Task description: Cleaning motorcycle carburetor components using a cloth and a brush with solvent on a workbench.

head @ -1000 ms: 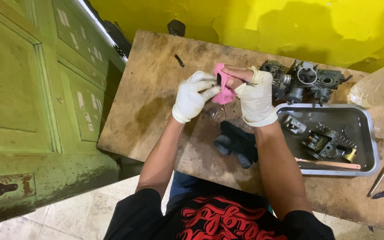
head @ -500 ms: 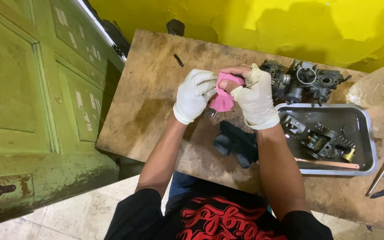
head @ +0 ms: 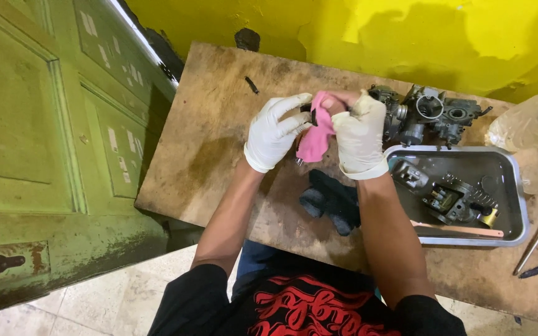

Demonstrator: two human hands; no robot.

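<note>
Lower now, pink cloth (head: 314, 138) hangs pinched between both gloved hands' fingers (head: 286, 118) above table (head: 213, 124).

A worn, stained wooden workbench (head: 219, 124) stands with its far edge against a bright yellow wall (head: 356, 31), paint chipped dark near the bench's far left corner. Left of it stands a weathered green panelled door (head: 38, 143); below, pale floor tiles (head: 113, 305)

A worn wooden workbench (head: 219, 143) carries a metal tray (head: 513, 186) near its right edge, a carburettor (head: 428, 112) at the back edge, and dark gloves (head: 331, 202) near the front edge.
</note>
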